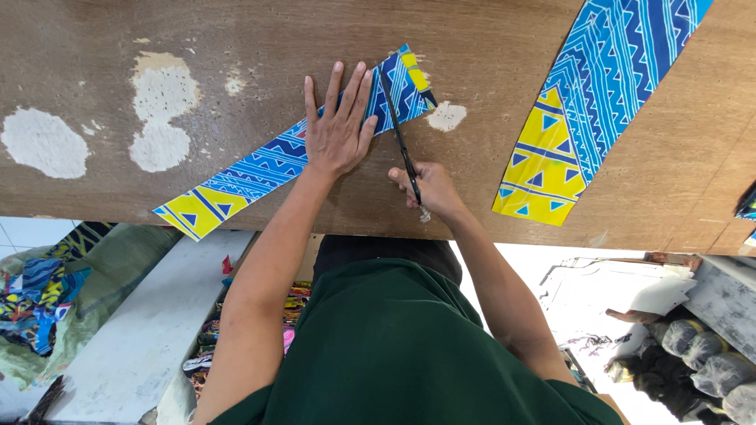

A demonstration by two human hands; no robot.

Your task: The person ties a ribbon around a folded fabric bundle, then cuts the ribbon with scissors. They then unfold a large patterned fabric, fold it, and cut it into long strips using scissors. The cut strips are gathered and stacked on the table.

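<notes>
Your left hand (337, 130) lies flat with fingers spread, pinning the cloth strip (268, 169) to the table (488, 47) while your right hand (429, 189), fingers closed around the scissors (402, 145), cuts beside it.

You have just one camera, and it sits on your head and looks straight down past your green top (394, 354) at the brown wooden table (260, 31) in front of you. It is close, so your two arms reach up the middle of the picture, and the far side of the table is at the top. At the bottom you can see down past the table edge to the floor, and no second view shares any of this.
</notes>
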